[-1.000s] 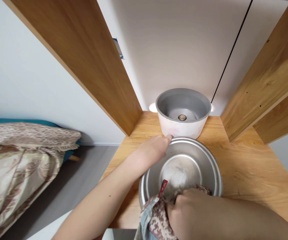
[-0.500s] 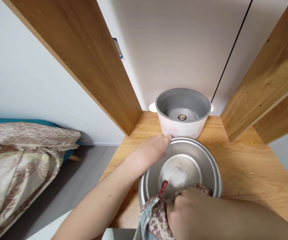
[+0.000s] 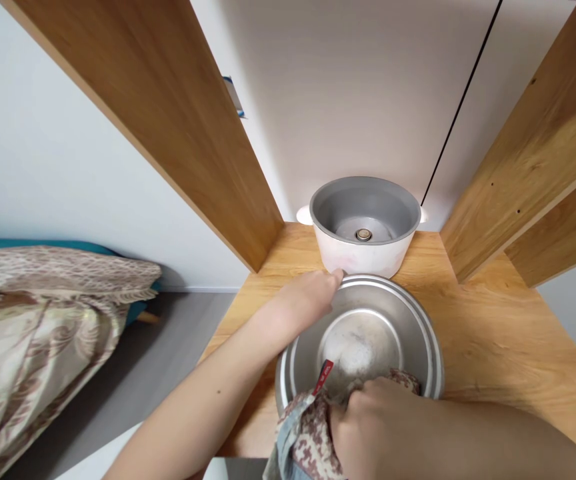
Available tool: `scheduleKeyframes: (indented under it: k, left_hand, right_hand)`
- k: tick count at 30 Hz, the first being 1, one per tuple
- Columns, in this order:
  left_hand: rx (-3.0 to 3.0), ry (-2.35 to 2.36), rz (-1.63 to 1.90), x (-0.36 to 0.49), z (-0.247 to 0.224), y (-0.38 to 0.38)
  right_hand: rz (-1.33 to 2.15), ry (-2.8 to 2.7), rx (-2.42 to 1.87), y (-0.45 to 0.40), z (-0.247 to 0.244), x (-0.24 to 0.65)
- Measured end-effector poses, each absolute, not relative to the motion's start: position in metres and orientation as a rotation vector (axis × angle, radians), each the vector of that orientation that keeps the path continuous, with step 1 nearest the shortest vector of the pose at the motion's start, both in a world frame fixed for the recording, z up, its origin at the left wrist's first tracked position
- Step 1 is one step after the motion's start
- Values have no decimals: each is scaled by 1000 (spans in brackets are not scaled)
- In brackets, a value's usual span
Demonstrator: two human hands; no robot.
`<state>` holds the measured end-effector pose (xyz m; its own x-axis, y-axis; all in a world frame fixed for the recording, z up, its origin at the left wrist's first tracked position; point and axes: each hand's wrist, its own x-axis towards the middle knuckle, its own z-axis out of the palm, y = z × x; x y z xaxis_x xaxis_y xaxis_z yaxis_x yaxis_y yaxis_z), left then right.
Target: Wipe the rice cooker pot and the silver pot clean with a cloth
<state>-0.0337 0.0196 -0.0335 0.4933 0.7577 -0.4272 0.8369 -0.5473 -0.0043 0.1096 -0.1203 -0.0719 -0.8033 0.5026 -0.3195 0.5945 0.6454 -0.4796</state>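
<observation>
A round metal lid [image 3: 413, 320] lies on the wooden tabletop, its raised centre ring showing. My left hand [image 3: 313, 297] grips the lid's far left rim, fingers closed round the edge. Bunched under my right hand [image 3: 368, 417] is a brown-and-cream patterned cloth [image 3: 313, 433] with a grey-blue edge and a red tag; the hand is closed on it and presses it against the near part of the lid. Just behind the lid stands a pot [image 3: 363, 257] with a pale outside, a grey inside and a small round metal piece in its bottom.
The wooden tabletop [image 3: 498, 347] runs off to the right. Wooden posts [image 3: 208, 133] rise on both sides, with a pale panel [image 3: 358, 93] behind the pot. At the left, a patterned fringed cover [image 3: 43, 333] drapes over blue-green furniture above a grey floor [image 3: 168, 360].
Almost nothing differs. My right hand and the cloth sit very slightly further left, while my left hand keeps its hold on the rim.
</observation>
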Motion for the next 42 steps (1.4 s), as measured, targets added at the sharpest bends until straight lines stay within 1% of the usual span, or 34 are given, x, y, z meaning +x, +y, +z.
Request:
scheduleKeyframes:
  k: [4,11,20,33,42]
  left_hand:
    - [2533,1392,-572,-32,-31,19]
    - [2544,1368,-549,-32,-35,19]
    - [2540,1365,-437,-35,-43,23]
    - [2531,1387,-539,-34,-39,21]
    - [2527,1373,-448,-35,-40,21]
  right_hand:
    - [-813,2676,918,-121,-76,107]
    - [-855,2601,983,-121,-72,102]
    - [-847,2598,1003,-121,-71,102]
    - [-872,2604,978,-120,-73,104]
    - [-874,2636,993,-121,-78,106]
